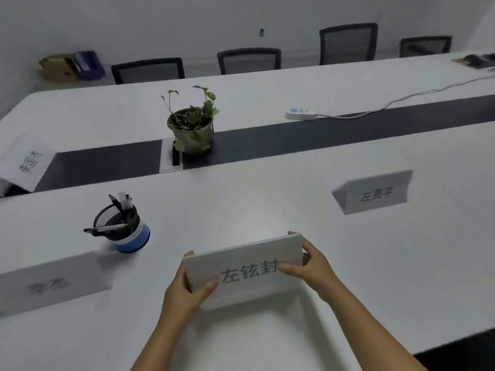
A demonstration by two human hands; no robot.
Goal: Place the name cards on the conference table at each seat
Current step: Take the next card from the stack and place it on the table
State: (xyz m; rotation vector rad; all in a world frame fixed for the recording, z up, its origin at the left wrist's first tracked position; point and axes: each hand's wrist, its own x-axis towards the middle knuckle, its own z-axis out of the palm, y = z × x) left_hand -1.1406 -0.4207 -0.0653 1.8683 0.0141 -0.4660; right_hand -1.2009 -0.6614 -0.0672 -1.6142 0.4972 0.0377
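Note:
A white folded name card (241,259) with dark characters is held between both my hands just above the near part of the white conference table (267,204). My left hand (188,286) grips its left end and my right hand (308,266) grips its right end. Another name card (375,192) stands on the table to the right. A blurred name card (51,282) stands at the near left. A further name card (24,162) stands at the far left end.
A mesh pen holder (120,223) with pens stands left of my hands. A potted plant (192,127) sits on the dark centre strip beside a cable hatch (171,159). A power strip (300,113) with its cord lies beyond. Several chairs (249,61) line the far side.

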